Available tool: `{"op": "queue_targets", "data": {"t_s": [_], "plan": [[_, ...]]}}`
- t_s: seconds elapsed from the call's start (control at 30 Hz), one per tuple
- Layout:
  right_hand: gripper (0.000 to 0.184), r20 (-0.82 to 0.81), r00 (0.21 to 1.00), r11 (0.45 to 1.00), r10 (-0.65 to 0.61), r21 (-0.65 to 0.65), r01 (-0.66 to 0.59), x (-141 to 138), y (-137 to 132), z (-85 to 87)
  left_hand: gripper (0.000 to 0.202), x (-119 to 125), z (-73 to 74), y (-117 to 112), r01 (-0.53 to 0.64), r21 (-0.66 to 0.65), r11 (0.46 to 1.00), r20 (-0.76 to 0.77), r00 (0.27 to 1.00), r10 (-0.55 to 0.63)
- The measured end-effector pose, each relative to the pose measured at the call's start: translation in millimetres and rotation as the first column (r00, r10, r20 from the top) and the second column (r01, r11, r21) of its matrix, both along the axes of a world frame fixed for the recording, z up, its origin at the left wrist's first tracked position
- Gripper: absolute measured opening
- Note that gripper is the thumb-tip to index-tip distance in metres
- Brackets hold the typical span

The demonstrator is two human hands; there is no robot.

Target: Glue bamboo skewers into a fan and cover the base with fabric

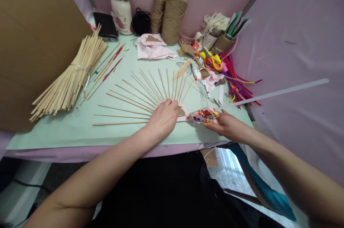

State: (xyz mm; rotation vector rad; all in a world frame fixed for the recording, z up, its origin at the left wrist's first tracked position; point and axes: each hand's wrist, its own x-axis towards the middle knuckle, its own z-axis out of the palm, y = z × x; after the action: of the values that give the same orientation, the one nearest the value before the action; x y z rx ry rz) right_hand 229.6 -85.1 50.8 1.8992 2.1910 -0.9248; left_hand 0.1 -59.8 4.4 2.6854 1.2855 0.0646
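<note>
At centre frame, a fan (pixel 123 110) of sticks, spread from left of the pink base (pixel 184 118) round to its upper right: layout apparently well advanced, though whether fastened, cannot tell. On the base, brown card (pixel 182 112) showing, seemingly not wholly covered. Over the base, left hand (pixel 163 115), fingers bunched and pressing down; any pinch beneath hidden. Right of centre, right hand (pixel 225 123), pinching a floral piece (pixel 204 114) near the base, apparently not yet attached. From there, toward the right edge, a white strip (pixel 282 92). At upper left, a tied bundle (pixel 64 84), apparently unused; at upper right, scissors (pixel 213 61).
</note>
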Motion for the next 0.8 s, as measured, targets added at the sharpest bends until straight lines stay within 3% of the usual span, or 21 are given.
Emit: {"op": "queue_targets", "data": {"t_s": [0.23,0.4,0.53,0.8], "plan": [[0.037,-0.044,0.999,0.998,0.020,0.054,-0.017,4.9,-1.4,-1.9,0.027,-0.1,-1.3,-0.4,-0.008,0.008,1.000,0.043,0.999,0.008],[0.045,0.071,0.997,0.999,-0.002,0.035,-0.001,8.8,-1.3,-5.7,0.026,0.3,-0.8,-0.4,-0.006,0.009,1.000,0.019,1.000,0.005],[0.046,0.070,0.997,0.998,0.010,0.064,-0.014,8.7,-1.7,-6.1,0.027,0.3,-1.9,-0.4,-0.011,0.017,1.000,0.002,1.000,0.011],[0.044,0.027,0.997,0.997,-0.070,-0.038,0.071,5.3,-4.2,2.1,0.025,0.0,-1.3,-0.5,0.006,0.025,1.000,-0.008,1.000,-0.006]]}}
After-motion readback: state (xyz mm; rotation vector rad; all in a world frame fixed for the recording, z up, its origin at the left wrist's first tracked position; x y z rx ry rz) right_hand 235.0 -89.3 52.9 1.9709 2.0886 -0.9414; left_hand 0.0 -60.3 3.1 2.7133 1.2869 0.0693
